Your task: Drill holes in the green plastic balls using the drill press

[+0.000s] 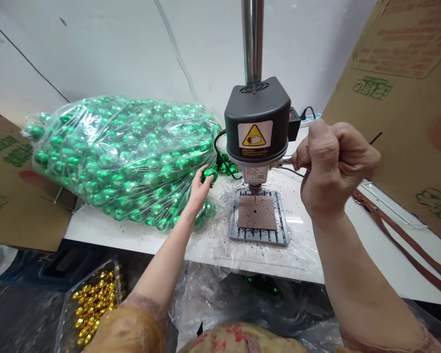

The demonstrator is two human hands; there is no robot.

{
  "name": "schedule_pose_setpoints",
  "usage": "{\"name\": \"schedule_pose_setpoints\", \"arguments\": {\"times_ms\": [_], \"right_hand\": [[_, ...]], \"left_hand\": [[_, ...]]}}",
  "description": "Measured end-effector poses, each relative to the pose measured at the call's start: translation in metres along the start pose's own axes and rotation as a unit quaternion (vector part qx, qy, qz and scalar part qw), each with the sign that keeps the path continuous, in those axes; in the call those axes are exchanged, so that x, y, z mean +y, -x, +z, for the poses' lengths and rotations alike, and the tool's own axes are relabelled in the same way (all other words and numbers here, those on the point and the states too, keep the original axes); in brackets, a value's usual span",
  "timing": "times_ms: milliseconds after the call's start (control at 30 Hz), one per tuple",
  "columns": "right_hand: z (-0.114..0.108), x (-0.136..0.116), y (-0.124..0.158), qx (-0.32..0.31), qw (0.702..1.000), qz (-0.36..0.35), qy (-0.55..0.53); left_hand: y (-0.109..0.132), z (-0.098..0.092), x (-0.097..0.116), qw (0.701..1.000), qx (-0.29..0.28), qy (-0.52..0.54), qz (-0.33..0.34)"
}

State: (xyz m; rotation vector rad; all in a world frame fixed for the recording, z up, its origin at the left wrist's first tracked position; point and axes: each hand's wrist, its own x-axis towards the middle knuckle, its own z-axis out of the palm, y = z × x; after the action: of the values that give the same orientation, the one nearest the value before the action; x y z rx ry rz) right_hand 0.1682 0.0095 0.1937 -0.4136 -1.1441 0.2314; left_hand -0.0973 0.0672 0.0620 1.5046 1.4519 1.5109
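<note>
My left hand (199,189) pinches a shiny green ball (209,174) at the mouth of a clear plastic bag (125,157) full of green balls. My right hand (332,164) is a closed fist around the side lever (285,159) of a small black bench drill (257,125). The drill bit (255,191) hangs just above a brown pad (257,212) with a centre hole, on the grey slotted base (259,235).
A white table (371,245) strewn with dark shavings carries the drill. Cardboard sheets stand at the left (18,196) and right (407,108). A brown strap (400,240) lies on the right. Gold balls (93,304) sit in a clear container below left.
</note>
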Motion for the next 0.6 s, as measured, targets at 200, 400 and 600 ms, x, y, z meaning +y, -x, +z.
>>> {"name": "schedule_pose_setpoints", "arguments": {"times_ms": [200, 400, 600], "right_hand": [[0.002, -0.001, 0.001, 0.018, 1.000, 0.017, 0.006], [-0.001, 0.002, 0.001, -0.003, 0.999, 0.029, 0.028], [-0.002, 0.003, 0.001, -0.016, 0.999, 0.012, 0.038]], "left_hand": [[0.072, 0.006, 0.031, 0.954, -0.171, 0.189, -0.160], [0.098, 0.036, 0.021, 0.959, -0.196, 0.133, -0.157], [0.092, 0.051, 0.006, 0.975, -0.179, 0.083, -0.098]]}}
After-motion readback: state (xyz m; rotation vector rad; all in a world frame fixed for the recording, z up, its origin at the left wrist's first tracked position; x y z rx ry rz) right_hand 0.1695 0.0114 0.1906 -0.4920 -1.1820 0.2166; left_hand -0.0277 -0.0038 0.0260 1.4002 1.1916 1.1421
